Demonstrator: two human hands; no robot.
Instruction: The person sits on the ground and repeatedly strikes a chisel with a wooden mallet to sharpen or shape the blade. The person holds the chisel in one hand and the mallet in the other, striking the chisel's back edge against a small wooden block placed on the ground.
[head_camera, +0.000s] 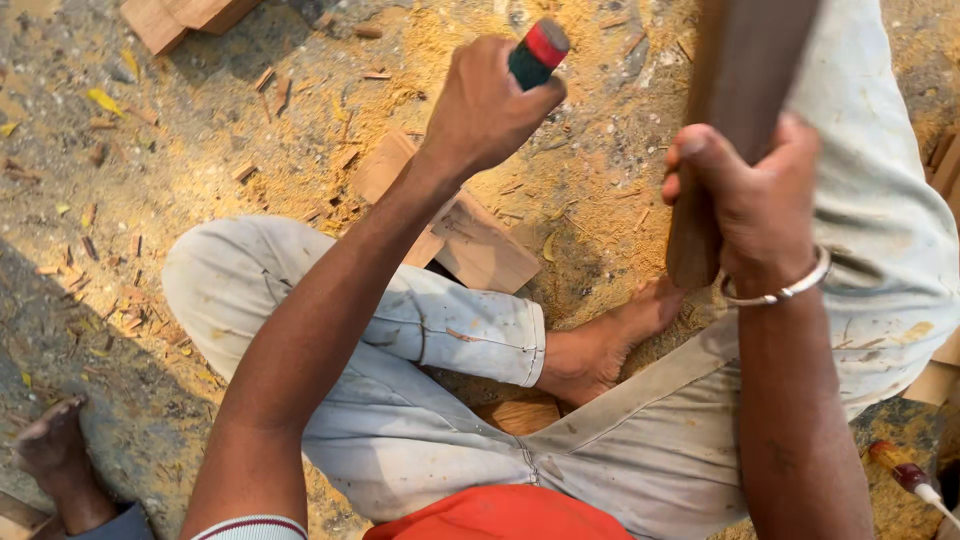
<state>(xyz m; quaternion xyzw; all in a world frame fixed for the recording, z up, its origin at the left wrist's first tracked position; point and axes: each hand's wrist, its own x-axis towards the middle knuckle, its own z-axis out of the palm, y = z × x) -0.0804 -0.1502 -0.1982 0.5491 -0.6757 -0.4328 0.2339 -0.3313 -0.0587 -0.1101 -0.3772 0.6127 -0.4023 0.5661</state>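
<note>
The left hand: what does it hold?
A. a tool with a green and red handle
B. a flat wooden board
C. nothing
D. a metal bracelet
A: the left hand is closed around a tool handle, green with a red end, raised above the sawdust ground.

We are in an open-air woodworking spot, seated on bare ground (180, 140) carpeted in sawdust (420, 60) and wood chips (120, 300). Cut wooden blocks (470, 240) lie at twelve o'clock, more offcuts (185, 15) at eleven, and a screwdriver (910, 478) at four.
</note>
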